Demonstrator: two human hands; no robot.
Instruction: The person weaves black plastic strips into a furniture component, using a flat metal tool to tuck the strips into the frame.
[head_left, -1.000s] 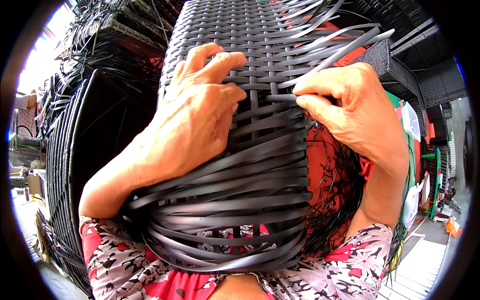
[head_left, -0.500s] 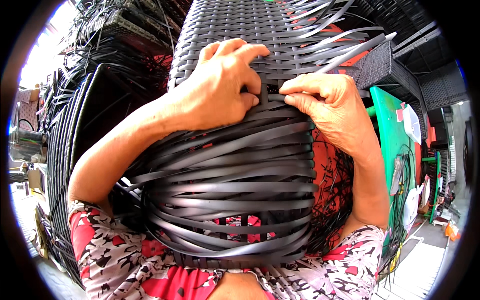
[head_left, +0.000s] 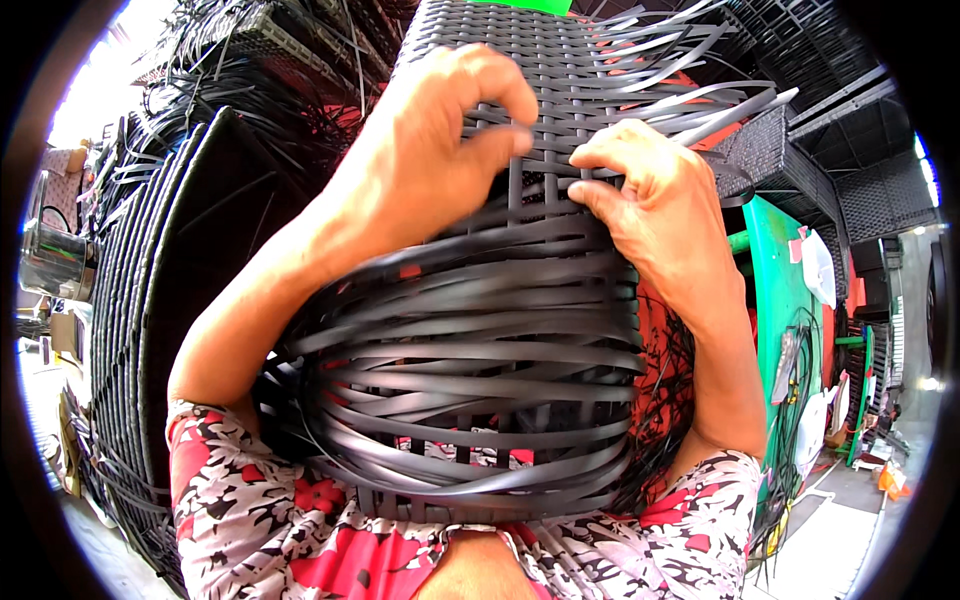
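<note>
Left hand (head_left: 440, 160) curled, fingertips pinching into the woven black rattan panel (head_left: 540, 90); right hand (head_left: 650, 200) hooked, gripping a strip at the weave's lower edge. Loose black strips (head_left: 470, 400) bunched right beneath, across the lap.

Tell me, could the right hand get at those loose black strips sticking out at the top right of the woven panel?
Probably yes. The right hand rests on the woven panel just below the loose strip ends, and nothing lies between them. Its fingers are pinching a strand at the weave's edge, so it would have to let go first.
</note>
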